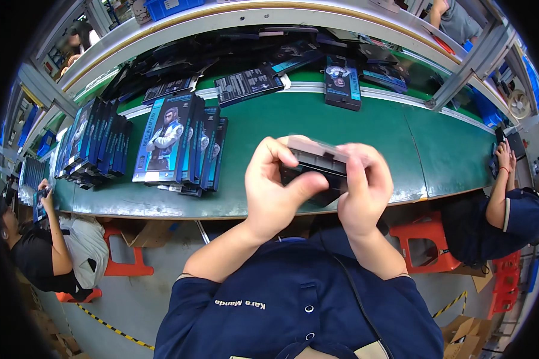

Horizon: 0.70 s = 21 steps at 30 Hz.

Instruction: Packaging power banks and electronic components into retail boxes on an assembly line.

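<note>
A navy shirt [293, 299] is filling the lower centre. Two bare forearms [221, 254] are angling up from it, the left hand [272, 188] and right hand [365, 191] curling inward, gripping one dark box [320, 160] mid-frame, its inside unclear. Two groups of printed boxes [167, 137] are standing on the green bench [395, 143] at left; one blue bin [167, 7] is sitting at top left.

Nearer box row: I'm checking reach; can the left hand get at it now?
Probably, once the left hand lets go of the black box; only green table separates it from the box row.
</note>
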Motion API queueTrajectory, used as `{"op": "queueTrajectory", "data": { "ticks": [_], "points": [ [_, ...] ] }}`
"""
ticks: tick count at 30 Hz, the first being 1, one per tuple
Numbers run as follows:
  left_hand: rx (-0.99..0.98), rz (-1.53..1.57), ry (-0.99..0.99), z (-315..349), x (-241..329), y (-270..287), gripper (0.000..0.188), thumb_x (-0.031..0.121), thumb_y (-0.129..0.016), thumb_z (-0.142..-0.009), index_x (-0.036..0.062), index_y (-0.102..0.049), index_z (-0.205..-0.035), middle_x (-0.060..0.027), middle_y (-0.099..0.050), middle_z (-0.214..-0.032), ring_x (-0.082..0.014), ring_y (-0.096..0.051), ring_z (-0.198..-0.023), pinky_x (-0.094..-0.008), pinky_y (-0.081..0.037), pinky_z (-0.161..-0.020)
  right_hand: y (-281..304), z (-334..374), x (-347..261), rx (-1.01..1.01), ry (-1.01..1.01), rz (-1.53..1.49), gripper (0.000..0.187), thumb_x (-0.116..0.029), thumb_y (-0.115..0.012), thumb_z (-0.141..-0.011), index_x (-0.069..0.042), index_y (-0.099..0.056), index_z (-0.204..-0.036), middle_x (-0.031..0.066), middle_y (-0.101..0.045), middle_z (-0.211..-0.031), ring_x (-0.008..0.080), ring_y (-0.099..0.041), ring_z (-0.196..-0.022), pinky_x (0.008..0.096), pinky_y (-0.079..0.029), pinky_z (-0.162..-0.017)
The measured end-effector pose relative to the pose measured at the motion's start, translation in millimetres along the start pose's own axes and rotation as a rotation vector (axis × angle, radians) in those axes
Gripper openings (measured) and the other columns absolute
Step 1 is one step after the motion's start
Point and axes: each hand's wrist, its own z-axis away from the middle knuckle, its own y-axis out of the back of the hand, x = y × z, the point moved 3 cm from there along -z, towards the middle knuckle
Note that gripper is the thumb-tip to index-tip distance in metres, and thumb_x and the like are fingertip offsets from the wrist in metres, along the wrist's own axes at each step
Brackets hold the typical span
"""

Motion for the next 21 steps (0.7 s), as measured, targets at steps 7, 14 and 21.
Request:
{"op": "queueTrajectory", "data": {
  "ticks": [7,14,21],
  "points": [
    [0.069,-0.121,0.025,-5.0,9.1,-1.7,0.029,-0.006,-0.06,-0.094,0.0055,-0.043,-0.114,-0.0139,-0.063,-0.111,-0.015,-0.059,-0.101,-0.0285,-0.047,-0.091,-7.2,2.7,2.1,0.007,0.036,-0.173,0.029,0.008,-0.063,-0.089,-0.003,-0.047,-0.111,0.013,-0.056,-0.11,0.0209,-0.059,-0.104,0.0333,-0.046,-0.096],
    [-0.027,-0.447,-0.336,2.0,-7.1,17.6,0.031,-0.002,-0.073,-0.087,0.0058,-0.051,-0.107,-0.0139,-0.064,-0.111,-0.0167,-0.06,-0.102,-0.031,-0.049,-0.085,-1.5,8.6,21.7,-0.136,0.4,0.119,0.034,0.008,-0.064,-0.089,-0.006,-0.041,-0.11,0.0137,-0.057,-0.104,0.0203,-0.059,-0.099,0.031,-0.045,-0.091],
    [-0.574,-0.306,0.349,21.2,-1.8,47.6,0.123,0.025,-0.083,-0.067,0.001,-0.005,-0.159,-0.024,-0.013,-0.163,-0.0356,-0.024,-0.149,-0.0442,-0.021,-0.12,-31.2,-7.5,33.4,0.078,-0.223,-0.409,0.042,0.0,-0.058,-0.096,-0.003,-0.041,-0.134,0.0075,-0.055,-0.116,0.0145,-0.055,-0.104,0.0278,-0.044,-0.094]
  ]
}}
